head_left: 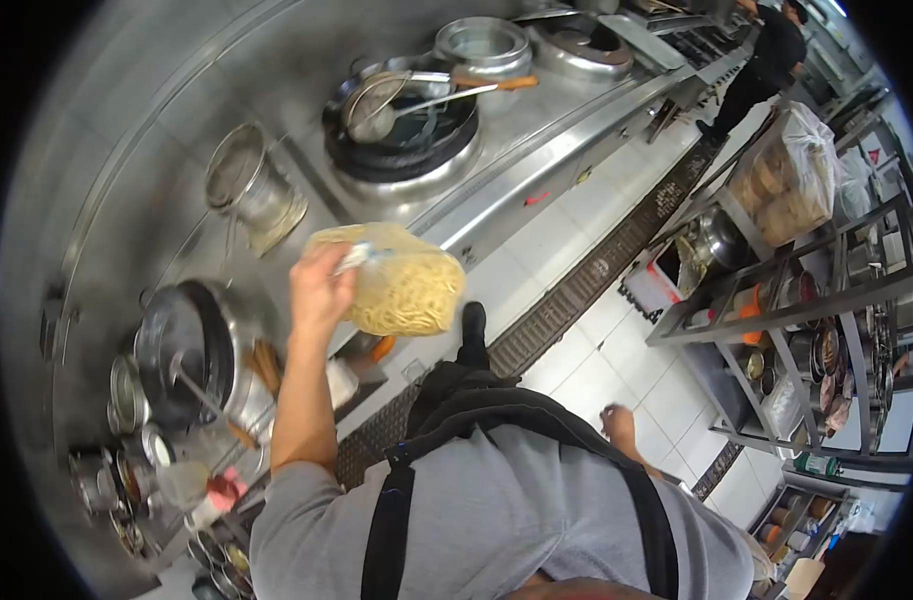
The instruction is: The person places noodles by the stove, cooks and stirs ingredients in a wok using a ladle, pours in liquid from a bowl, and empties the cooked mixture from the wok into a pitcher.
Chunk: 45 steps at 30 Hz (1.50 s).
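Note:
My left hand is closed on the gathered top of a clear plastic bag of noodles. The bag, filled with pale yellow strands, is held up in front of the steel cooking range. Down at my side, over the tiled floor, hangs my right hand; its fingers are loosely curled and apart, and nothing shows in them. Beyond the bag stands a steel cylindrical pot on the range. A wok farther back carries a wire strainer and a ladle.
Another wok sits on the left, with a ladle across it. A floor drain grate runs along the range. To the right is a metal shelf rack with a large bag of brown food. A co-worker stands far back.

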Motion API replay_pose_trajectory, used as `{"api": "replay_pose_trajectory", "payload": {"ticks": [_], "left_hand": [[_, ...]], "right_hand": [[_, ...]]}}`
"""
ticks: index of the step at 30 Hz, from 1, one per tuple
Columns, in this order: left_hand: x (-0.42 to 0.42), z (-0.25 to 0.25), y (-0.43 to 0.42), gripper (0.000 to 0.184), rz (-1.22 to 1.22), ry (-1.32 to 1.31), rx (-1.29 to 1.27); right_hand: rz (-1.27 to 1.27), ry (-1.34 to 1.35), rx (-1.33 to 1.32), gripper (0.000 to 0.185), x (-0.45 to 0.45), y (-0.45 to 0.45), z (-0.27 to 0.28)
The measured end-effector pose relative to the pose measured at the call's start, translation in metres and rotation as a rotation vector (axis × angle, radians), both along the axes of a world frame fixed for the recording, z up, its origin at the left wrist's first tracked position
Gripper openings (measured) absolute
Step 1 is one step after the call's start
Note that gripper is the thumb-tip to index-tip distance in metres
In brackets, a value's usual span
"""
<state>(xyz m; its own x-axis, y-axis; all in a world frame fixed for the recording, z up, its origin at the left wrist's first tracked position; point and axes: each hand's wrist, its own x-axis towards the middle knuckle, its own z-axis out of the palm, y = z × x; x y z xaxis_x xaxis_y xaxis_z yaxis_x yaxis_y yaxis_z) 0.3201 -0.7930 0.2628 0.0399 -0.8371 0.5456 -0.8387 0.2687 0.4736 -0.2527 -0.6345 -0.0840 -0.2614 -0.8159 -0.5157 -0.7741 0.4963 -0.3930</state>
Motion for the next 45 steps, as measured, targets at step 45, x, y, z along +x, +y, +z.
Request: {"api": "replay_pose_trajectory", "payload": {"ticks": [45], "left_hand": [[-0.080, -0.176, -0.497, 0.027, 0.932, -0.063, 0.293]], "right_hand": [[1.474, -0.410, -0.546, 0.045, 0.369, -0.889, 0.200]]}}
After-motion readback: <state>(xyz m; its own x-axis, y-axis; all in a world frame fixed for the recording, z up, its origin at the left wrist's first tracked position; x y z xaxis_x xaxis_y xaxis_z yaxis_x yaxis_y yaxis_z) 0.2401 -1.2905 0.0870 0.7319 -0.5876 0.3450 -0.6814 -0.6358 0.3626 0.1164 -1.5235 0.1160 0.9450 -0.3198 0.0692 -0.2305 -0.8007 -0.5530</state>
